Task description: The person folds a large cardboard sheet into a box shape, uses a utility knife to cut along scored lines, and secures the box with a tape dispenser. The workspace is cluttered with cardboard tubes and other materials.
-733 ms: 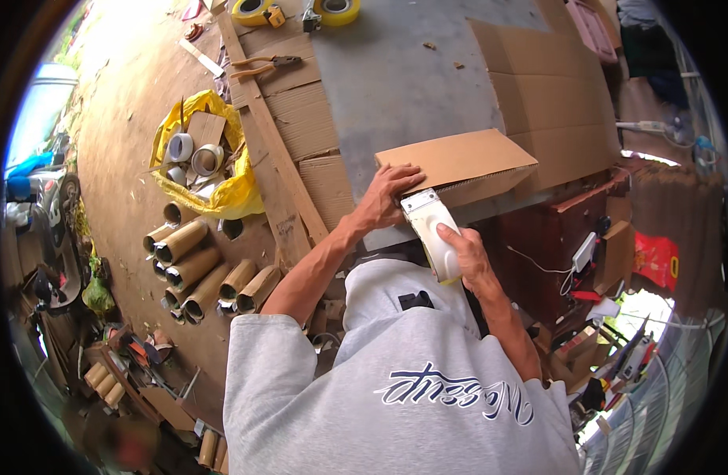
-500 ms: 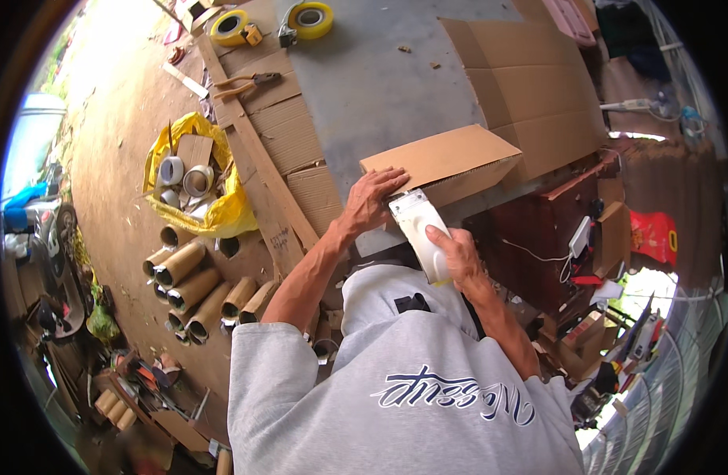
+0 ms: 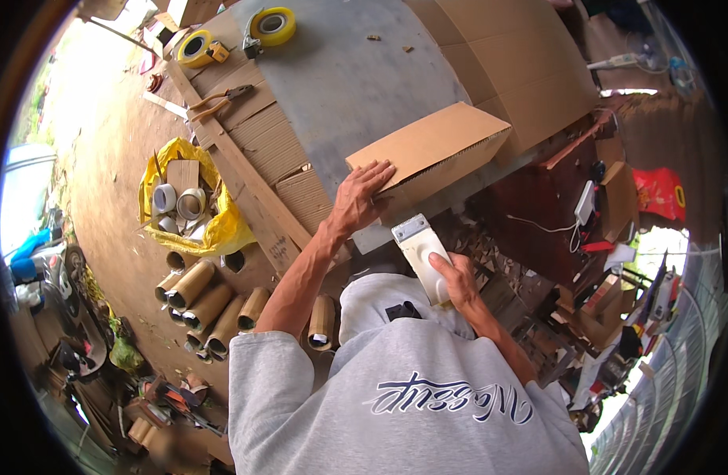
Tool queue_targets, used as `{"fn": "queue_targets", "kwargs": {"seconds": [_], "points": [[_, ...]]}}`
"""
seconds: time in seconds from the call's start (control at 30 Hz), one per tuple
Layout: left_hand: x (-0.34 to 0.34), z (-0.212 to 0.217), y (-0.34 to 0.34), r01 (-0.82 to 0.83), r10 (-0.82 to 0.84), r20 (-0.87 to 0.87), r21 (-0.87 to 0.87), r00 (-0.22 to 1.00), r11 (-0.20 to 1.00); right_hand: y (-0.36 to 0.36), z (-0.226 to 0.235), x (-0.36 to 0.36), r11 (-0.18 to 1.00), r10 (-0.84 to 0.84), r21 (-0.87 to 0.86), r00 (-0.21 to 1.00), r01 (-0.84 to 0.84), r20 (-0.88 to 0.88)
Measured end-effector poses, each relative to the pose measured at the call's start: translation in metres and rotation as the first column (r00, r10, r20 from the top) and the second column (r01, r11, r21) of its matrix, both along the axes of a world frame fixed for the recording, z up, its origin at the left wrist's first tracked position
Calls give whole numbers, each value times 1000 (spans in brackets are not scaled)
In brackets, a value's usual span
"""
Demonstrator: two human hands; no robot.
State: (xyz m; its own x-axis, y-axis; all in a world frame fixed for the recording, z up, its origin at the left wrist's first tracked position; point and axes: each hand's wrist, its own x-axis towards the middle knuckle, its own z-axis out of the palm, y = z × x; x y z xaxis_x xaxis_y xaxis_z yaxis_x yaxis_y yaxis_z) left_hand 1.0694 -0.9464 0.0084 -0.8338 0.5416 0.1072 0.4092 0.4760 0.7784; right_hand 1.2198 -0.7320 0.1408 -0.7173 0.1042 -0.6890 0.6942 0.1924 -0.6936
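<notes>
A closed brown cardboard box [image 3: 447, 146] stands on the grey tabletop in front of me. On its near left corner lies my left hand [image 3: 361, 195], fingers stretched flat over the top edge and not wrapped round the box. My right hand [image 3: 456, 279] is closed round a white handheld tool [image 3: 421, 257] with a metal plate at its front end; its exact kind is unclear. That metal end points towards the box's near side, with a visible gap between them. My right fingers are partly hidden behind the tool.
Flat cardboard [image 3: 522, 75] covers the table's right side. At the far left are a yellow tape roll [image 3: 273, 27], another tape roll [image 3: 194, 49] and pliers [image 3: 221, 101]. A yellow sack [image 3: 233, 226] holding tape rolls and several cardboard tubes [image 3: 207, 305] stand left of the table.
The white tool has come away from the box's near side, towards me, still in my right hand. My left hand stays on the box corner. The whole view has shifted slightly.
</notes>
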Motion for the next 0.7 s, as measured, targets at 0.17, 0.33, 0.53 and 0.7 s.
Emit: {"fn": "queue_targets", "kwargs": {"seconds": [0.17, 0.33, 0.53, 0.7], "points": [[-6, -1, -2, 88, -88, 38, -19, 995, 996, 2, -44, 7, 1000, -17, -17, 1000, 17, -23], [-16, 6, -9, 229, -225, 84, -53, 971, 972, -1, -93, -8, 999, 14, 30, 997, -12, -69], [-29, 20, -6, 334, -321, 95, -197, 942, 922, -3, -133, -7, 996, 28, 83, 986, -15, -163], [-5, 48, 36, 75, -48, 95, -314, 994, 946, 2, -134, 0, 999, 20, -22, 969, -26, -247]]}}
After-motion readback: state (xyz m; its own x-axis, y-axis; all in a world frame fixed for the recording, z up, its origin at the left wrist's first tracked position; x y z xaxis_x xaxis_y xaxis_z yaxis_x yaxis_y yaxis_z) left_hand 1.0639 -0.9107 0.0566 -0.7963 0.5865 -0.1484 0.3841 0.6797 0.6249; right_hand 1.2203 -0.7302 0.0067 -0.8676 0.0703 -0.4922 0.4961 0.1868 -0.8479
